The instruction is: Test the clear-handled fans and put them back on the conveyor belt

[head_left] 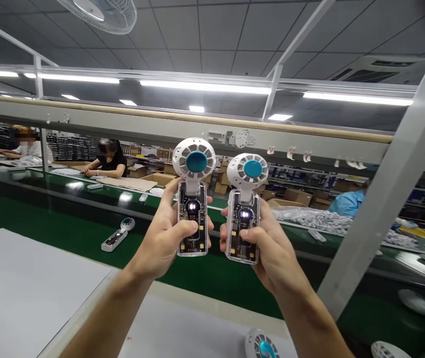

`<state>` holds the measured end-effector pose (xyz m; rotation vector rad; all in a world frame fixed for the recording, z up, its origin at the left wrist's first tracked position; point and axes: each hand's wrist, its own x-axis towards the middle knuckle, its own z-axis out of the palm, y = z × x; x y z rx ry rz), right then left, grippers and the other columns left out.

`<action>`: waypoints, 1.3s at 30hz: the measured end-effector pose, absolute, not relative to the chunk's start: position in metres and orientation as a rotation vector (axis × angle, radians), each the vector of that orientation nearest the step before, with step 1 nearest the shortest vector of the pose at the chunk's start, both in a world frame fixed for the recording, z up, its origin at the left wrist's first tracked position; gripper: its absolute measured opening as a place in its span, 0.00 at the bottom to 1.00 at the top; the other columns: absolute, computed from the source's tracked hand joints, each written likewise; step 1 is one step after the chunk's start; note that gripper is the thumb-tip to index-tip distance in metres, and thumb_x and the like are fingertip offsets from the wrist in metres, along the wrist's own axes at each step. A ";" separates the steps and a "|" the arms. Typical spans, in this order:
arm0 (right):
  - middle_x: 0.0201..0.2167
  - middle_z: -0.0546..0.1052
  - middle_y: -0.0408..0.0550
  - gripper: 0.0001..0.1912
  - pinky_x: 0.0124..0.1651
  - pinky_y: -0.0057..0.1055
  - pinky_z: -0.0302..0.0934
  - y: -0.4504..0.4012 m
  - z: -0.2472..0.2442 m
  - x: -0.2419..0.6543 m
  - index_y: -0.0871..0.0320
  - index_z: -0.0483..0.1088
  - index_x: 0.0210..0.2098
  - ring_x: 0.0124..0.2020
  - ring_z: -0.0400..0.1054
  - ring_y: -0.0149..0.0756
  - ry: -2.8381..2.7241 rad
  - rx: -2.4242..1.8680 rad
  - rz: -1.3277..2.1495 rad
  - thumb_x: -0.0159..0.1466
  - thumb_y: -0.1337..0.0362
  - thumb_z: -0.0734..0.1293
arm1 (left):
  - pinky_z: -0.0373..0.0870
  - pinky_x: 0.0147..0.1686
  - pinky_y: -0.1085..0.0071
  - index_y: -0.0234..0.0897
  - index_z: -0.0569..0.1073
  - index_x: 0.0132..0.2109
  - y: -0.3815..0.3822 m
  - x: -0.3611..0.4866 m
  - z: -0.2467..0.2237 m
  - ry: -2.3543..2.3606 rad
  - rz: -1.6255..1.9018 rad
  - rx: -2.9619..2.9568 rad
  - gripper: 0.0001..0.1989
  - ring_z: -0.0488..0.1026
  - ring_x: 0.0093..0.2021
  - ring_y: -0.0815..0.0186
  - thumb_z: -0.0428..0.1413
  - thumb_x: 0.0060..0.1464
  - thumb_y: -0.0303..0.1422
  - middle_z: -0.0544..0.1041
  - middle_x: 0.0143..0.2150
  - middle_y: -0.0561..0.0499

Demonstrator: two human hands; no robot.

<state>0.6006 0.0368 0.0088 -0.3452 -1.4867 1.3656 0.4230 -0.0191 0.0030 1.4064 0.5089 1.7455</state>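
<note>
My left hand (163,233) is wrapped round a handheld fan (192,243), with the thumb pressed on the front of its clear body. A matching handheld fan (242,251) stands upright in my right hand (272,243), its thumb also on the front. Both fans have white round heads with teal centres, and a dark circuit board shows through each case. Small displays are lit on the two bodies. The fans are held side by side, apart from each other, above the green conveyor belt (231,283).
Another handheld fan (117,236) lies on the belt to the left. One more fan (261,344) is at the bottom edge, on the white worktop (182,323). A slanted metal post (387,174) rises at the right. Co-workers sit across the belt beside cardboard boxes (160,179).
</note>
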 end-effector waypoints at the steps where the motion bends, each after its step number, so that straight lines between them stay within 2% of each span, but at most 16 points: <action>1: 0.42 0.78 0.45 0.34 0.29 0.32 0.73 0.038 0.005 0.603 0.49 0.57 0.61 0.30 0.74 0.36 -1.467 -0.358 1.387 0.56 0.68 0.67 | 0.77 0.27 0.69 0.48 0.52 0.66 -0.018 0.425 0.002 0.516 1.754 1.397 0.38 0.79 0.30 0.65 0.60 0.54 0.27 0.75 0.50 0.45; 5: 0.36 0.78 0.44 0.30 0.33 0.31 0.71 0.047 -0.004 0.615 0.52 0.57 0.60 0.30 0.75 0.35 -1.453 -0.388 1.425 0.60 0.67 0.66 | 0.77 0.27 0.69 0.47 0.50 0.67 -0.014 0.436 0.001 0.551 1.763 1.340 0.40 0.79 0.31 0.63 0.60 0.54 0.28 0.76 0.47 0.46; 10: 0.36 0.80 0.45 0.38 0.33 0.30 0.72 0.066 -0.012 0.628 0.51 0.52 0.65 0.30 0.76 0.36 -1.518 -0.352 1.415 0.57 0.70 0.67 | 0.77 0.28 0.69 0.47 0.50 0.67 -0.004 0.444 -0.004 0.590 1.721 1.268 0.44 0.79 0.30 0.64 0.61 0.49 0.23 0.77 0.47 0.48; 13: 0.37 0.80 0.45 0.40 0.33 0.30 0.73 0.072 -0.014 0.630 0.49 0.51 0.66 0.31 0.77 0.36 -1.509 -0.339 1.380 0.58 0.70 0.68 | 0.78 0.31 0.68 0.47 0.53 0.66 0.004 0.447 -0.009 0.653 1.734 1.246 0.41 0.79 0.32 0.64 0.61 0.50 0.24 0.76 0.51 0.46; 16: 0.37 0.80 0.45 0.35 0.33 0.30 0.73 0.072 -0.013 0.630 0.51 0.53 0.65 0.30 0.76 0.35 -1.509 -0.326 1.364 0.61 0.67 0.67 | 0.79 0.31 0.68 0.46 0.55 0.65 0.011 0.450 -0.012 0.700 1.742 1.244 0.36 0.79 0.32 0.64 0.61 0.53 0.27 0.75 0.54 0.45; 23: 0.34 0.79 0.43 0.31 0.29 0.29 0.72 0.071 -0.012 0.630 0.51 0.57 0.61 0.27 0.75 0.34 -1.483 -0.346 1.355 0.60 0.68 0.66 | 0.77 0.28 0.67 0.45 0.57 0.64 0.014 0.449 -0.015 0.674 1.752 1.243 0.34 0.79 0.29 0.64 0.58 0.54 0.26 0.78 0.49 0.46; 30: 0.37 0.79 0.44 0.33 0.29 0.31 0.72 0.072 -0.012 0.630 0.51 0.57 0.61 0.27 0.76 0.36 -1.486 -0.381 1.362 0.59 0.67 0.68 | 0.78 0.30 0.66 0.45 0.58 0.63 0.013 0.450 -0.018 0.579 1.730 1.259 0.31 0.80 0.32 0.64 0.58 0.55 0.25 0.76 0.55 0.45; 35: 0.36 0.79 0.43 0.34 0.29 0.30 0.72 0.065 -0.010 0.630 0.50 0.57 0.62 0.26 0.75 0.34 -1.499 -0.391 1.392 0.58 0.67 0.68 | 0.77 0.29 0.68 0.41 0.62 0.59 0.016 0.451 -0.020 0.553 1.707 1.214 0.24 0.79 0.31 0.65 0.56 0.56 0.24 0.77 0.52 0.46; 39: 0.36 0.79 0.43 0.35 0.30 0.30 0.72 0.064 -0.011 0.629 0.49 0.55 0.64 0.27 0.75 0.35 -1.497 -0.403 1.392 0.59 0.66 0.68 | 0.77 0.30 0.68 0.41 0.62 0.58 0.017 0.450 -0.020 0.554 1.721 1.201 0.24 0.79 0.33 0.65 0.57 0.56 0.25 0.77 0.52 0.46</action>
